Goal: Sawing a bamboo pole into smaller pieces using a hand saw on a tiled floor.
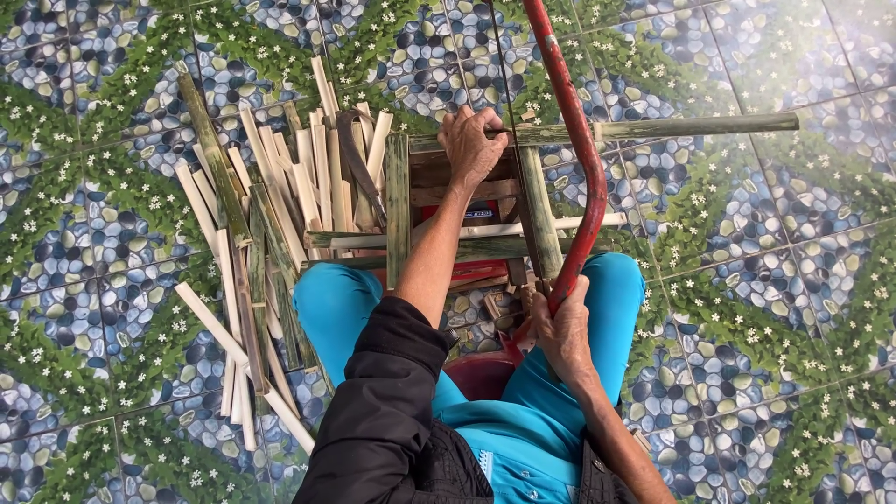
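Observation:
My left hand (471,145) presses down on a long green bamboo pole (672,126) that lies across a frame of bamboo pieces (537,210) between my knees. My right hand (563,327) grips the lower end of a red bow saw (579,159), whose curved red frame runs up over the pole. The saw's thin blade (501,65) crosses the pole just beside my left hand. I sit low with turquoise trousers and a black sleeve on my left arm.
A heap of split pale bamboo slats (280,196) lies to the left on the patterned pebble-and-leaf tile floor (775,280). A dark curved knife blade (359,163) rests on the heap. A dark red stool edge (481,373) shows under me.

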